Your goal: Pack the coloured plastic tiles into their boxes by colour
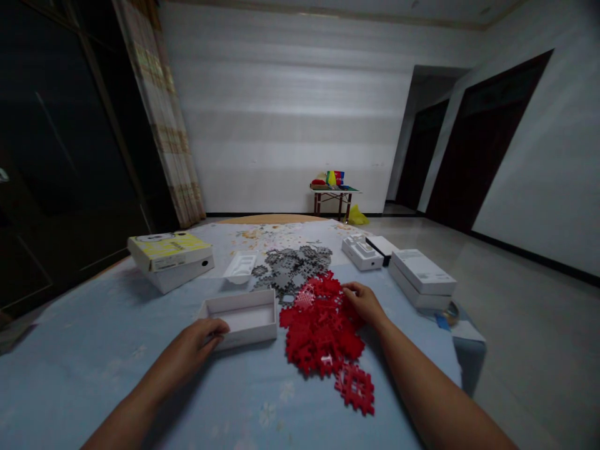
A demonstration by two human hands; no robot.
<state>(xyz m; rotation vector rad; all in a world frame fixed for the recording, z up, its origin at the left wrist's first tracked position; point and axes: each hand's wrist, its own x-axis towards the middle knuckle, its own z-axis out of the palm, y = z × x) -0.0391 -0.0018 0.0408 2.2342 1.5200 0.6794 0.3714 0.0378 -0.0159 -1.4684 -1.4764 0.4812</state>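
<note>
My left hand (200,340) is closed on the near left corner of a shallow white box (253,335), thumb over its rim. The box stands open-side up on the table, and its visible floor is bare. Right of it lies a heap of red interlocking plastic pieces (319,331), flat with notched edges. My right hand (363,303) is at the upper right side of this heap, fingertips closed on a red piece at its edge. Behind the red heap is a pile of grey interlocking pieces (295,269). One red piece (356,387) lies at the near end of the heap.
A yellow-and-white box (171,256) stands at the left, with a white moulded tray (241,267) beside the grey pile. White boxes (422,278) and a smaller white box (362,252) stand at the right. A floral cloth (234,400) covers the table. Farther back is a small table (335,190).
</note>
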